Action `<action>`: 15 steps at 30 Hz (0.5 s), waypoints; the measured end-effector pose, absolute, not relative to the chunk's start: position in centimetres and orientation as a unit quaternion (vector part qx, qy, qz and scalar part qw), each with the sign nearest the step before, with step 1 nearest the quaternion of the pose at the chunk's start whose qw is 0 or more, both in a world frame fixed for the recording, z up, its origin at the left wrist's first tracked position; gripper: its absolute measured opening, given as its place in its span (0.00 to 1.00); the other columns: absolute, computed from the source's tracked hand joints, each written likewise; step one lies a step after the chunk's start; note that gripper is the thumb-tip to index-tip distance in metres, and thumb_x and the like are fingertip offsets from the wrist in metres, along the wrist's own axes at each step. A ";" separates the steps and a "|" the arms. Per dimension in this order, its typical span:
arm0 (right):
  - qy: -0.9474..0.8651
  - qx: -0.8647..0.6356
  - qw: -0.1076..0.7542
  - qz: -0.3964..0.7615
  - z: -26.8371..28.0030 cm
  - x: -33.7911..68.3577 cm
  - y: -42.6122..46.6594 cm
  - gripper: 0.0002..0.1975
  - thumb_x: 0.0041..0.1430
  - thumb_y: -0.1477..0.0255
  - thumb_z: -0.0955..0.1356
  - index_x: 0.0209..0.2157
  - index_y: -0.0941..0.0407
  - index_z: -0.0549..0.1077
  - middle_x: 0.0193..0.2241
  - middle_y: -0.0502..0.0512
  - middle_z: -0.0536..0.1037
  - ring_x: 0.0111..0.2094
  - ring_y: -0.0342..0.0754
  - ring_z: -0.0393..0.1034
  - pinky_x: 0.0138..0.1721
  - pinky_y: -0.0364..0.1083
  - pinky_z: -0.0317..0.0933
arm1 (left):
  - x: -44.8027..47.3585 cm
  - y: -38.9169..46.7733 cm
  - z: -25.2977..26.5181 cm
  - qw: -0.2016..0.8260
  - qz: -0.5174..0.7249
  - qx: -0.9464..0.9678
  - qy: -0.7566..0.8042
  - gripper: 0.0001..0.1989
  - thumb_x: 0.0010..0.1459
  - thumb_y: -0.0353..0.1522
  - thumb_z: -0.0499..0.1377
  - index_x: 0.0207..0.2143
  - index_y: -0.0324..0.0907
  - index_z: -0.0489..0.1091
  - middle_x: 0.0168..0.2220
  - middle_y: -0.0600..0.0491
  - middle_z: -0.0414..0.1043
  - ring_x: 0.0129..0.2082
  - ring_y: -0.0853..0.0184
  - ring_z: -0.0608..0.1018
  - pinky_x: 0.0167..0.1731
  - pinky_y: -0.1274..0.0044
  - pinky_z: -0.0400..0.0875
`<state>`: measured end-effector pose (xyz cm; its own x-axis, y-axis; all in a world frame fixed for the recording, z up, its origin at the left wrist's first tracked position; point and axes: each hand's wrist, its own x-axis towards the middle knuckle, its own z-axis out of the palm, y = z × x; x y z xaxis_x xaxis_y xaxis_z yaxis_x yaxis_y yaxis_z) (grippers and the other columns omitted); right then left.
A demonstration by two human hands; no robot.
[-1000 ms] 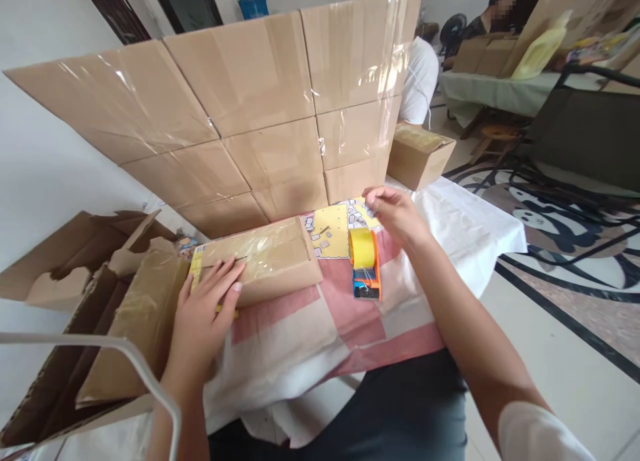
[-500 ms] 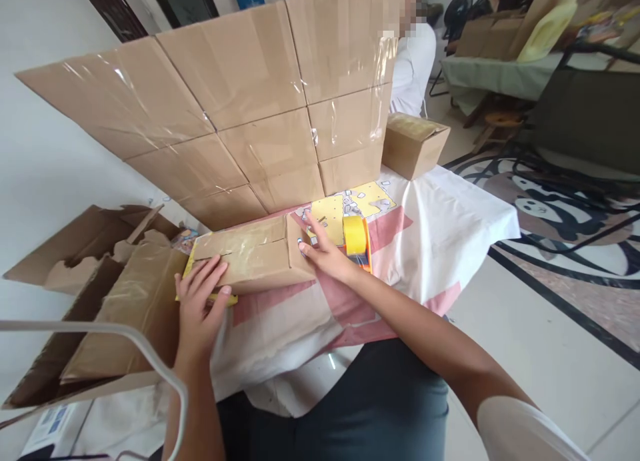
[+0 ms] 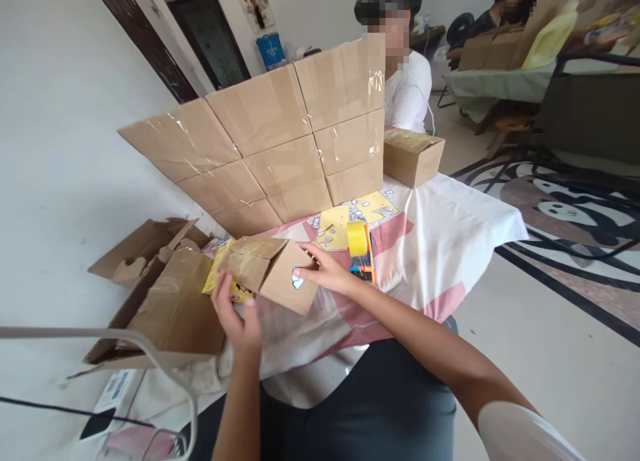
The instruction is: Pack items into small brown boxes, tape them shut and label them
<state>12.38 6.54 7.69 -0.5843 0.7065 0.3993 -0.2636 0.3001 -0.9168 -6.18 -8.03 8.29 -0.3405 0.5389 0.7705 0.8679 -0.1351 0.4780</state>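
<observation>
A taped cardboard box (image 3: 277,274) is tilted and turned between my two hands above the table. My right hand (image 3: 327,271) grips its right end, thumb on the end face and fingers at the back edge. By that thumb is a small white sticker (image 3: 298,279) with a blue outline. My left hand (image 3: 237,318) holds the left end, slightly blurred, fingers curled against the box's side. Under and beyond that end shows a yellow printed packet (image 3: 215,274). Right of my right hand stands a tape dispenser (image 3: 371,268) with a yellow tape roll (image 3: 357,238).
A tall cardboard panel (image 3: 295,138) stands along the table's back. Behind it sits a co-worker (image 3: 413,88) near another closed box (image 3: 414,158). Open cartons (image 3: 175,308) are on the left, with a pale metal tube (image 3: 125,333) in front. The tablecloth (image 3: 440,241) is white and pink.
The box has turned and tilted so its right end faces me more, with the sticker now showing. My left hand has moved from its top to its left end. The camera view has shifted.
</observation>
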 end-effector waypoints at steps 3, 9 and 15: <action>-0.713 -0.134 0.422 0.543 7.4 12.0 5.4 0.41 0.58 0.55 0.77 0.68 0.52 0.65 0.61 0.63 0.71 0.63 0.58 0.67 0.64 0.56 0.63 | -1.2 -9.4 8.3 0.262 -0.487 -0.583 -0.595 0.32 0.60 0.39 0.68 0.64 0.43 0.65 0.72 0.34 0.52 0.73 0.43 0.60 0.69 0.51 0.60; -0.767 -0.144 0.440 0.444 8.0 11.9 4.3 0.37 0.64 0.57 0.73 0.70 0.52 0.63 0.65 0.64 0.71 0.66 0.60 0.64 0.69 0.61 0.57 | 1.2 -9.5 7.8 0.329 -0.439 -0.579 -0.603 0.19 0.55 0.29 0.72 0.49 0.40 0.76 0.75 0.35 0.45 0.74 0.41 0.57 0.67 0.54 0.63; -0.781 -0.154 0.437 0.420 8.1 11.8 3.9 0.37 0.66 0.57 0.72 0.71 0.53 0.60 0.61 0.64 0.73 0.63 0.60 0.66 0.65 0.61 0.61 | 0.7 -9.4 7.1 0.320 -0.470 -0.572 -0.591 0.14 0.54 0.25 0.72 0.44 0.41 0.79 0.77 0.39 0.42 0.74 0.43 0.59 0.63 0.58 0.71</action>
